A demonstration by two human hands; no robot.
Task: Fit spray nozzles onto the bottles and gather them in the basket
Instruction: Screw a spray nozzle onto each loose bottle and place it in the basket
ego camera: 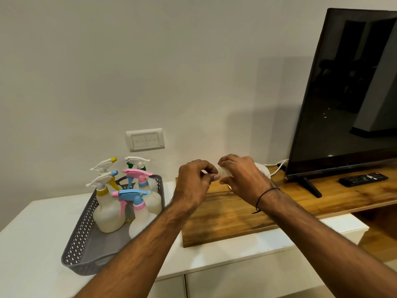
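Head view: wooden board (236, 214) on white cabinet (32, 233), right grip (240, 177) around bottle (223, 172), left grip (193, 181) curled, unclear.

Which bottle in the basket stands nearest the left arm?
The bottle with the blue sprayer and pink trigger, at the front right of the grey basket. The left forearm crosses just in front of it; the others stand behind.
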